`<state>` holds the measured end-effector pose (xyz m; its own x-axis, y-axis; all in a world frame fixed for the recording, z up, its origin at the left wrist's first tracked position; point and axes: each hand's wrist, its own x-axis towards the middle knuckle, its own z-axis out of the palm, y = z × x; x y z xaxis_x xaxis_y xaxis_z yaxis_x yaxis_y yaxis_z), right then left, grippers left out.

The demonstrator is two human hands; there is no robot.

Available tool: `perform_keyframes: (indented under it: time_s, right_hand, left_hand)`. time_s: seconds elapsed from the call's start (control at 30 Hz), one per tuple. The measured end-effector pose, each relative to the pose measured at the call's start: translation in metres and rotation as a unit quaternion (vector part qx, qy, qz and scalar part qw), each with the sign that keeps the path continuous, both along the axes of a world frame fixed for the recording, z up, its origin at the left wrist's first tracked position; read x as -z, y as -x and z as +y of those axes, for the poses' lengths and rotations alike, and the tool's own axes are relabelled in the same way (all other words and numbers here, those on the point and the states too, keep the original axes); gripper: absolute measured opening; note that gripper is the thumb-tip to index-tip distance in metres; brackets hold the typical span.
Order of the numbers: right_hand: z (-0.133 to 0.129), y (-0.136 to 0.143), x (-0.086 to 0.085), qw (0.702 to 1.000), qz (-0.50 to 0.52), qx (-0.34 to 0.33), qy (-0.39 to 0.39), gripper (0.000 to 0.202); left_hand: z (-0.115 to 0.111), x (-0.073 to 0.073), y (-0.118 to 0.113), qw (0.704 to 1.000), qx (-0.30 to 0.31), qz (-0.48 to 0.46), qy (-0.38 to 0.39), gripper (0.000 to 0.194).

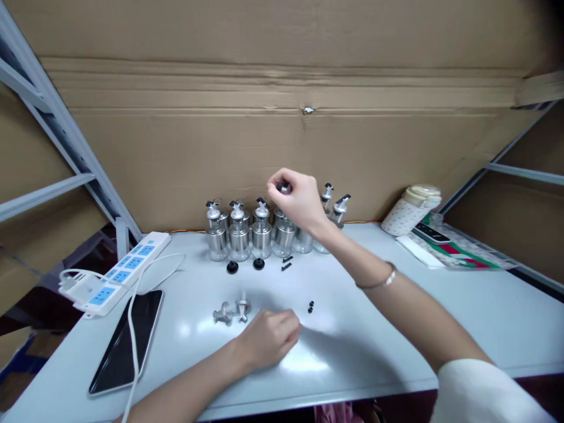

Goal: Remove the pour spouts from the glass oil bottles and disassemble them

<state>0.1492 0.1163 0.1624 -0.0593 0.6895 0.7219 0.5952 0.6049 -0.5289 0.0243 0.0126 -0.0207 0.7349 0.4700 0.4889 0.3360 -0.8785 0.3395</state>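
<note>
My right hand is raised over the row of glass bottles, its fingers curled round a small dark-topped stopper. My left hand rests low on the table with its fingers folded; whatever may be inside it is hidden. Left of it lie two metallic spout pieces. Steel-banded bottles stand against the cardboard, several with pourer tops. In front of them are two black round caps and two small black strips. Two tiny black parts lie to the right of my left hand.
At the left are a white power strip, its white cable, and a black tablet. A dotted white container leans at the back right, beside a dark device and a plastic packet. Cardboard walls the back.
</note>
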Motion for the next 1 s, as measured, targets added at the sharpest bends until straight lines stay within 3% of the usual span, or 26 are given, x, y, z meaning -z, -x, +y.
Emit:
perform_keyframes:
  time_s: [0.07, 0.1, 0.17, 0.3, 0.53, 0.67, 0.8, 0.9, 1.0]
  right_hand:
    - [0.03, 0.005, -0.02, 0.987, -0.147, 0.046, 0.041, 0.009]
    - [0.045, 0.007, -0.026, 0.967, -0.231, 0.061, 0.089, 0.009]
    - [0.07, 0.011, -0.031, 0.898, -0.376, 0.077, 0.214, 0.02]
    - [0.101, 0.019, -0.025, 0.859, -0.424, 0.063, 0.28, 0.024]
    - [0.106, 0.025, -0.009, 0.824, -0.452, 0.049, 0.337, 0.019]
    - [0.103, 0.021, -0.013, 0.835, -0.449, 0.044, 0.316, 0.021]
    - [0.096, 0.009, -0.035, 0.868, -0.425, 0.05, 0.251, 0.03]
    - [0.09, -0.006, -0.056, 0.926, -0.355, 0.047, 0.119, 0.044]
    - [0.079, -0.022, -0.073, 0.976, -0.209, 0.038, -0.04, 0.046]
  left_hand:
    - [-0.001, 0.007, -0.002, 0.997, 0.037, 0.055, -0.025, 0.028]
    - [-0.002, 0.01, -0.003, 0.996, 0.051, 0.069, -0.035, 0.032]
    - [-0.003, 0.011, -0.004, 0.994, 0.066, 0.077, -0.042, 0.038]
    - [-0.004, 0.007, -0.006, 0.992, 0.053, 0.105, -0.034, 0.045]
    - [-0.004, 0.0, -0.005, 0.989, 0.039, 0.14, -0.02, 0.045]
    - [-0.004, -0.004, -0.005, 0.989, 0.031, 0.141, 0.026, 0.046]
    - [-0.004, -0.007, -0.005, 0.989, 0.021, 0.107, 0.104, 0.043]
    - [-0.002, -0.011, -0.005, 0.975, 0.013, 0.063, 0.215, 0.041]
    - [0.003, -0.015, -0.004, 0.92, 0.01, 0.018, 0.392, 0.037]
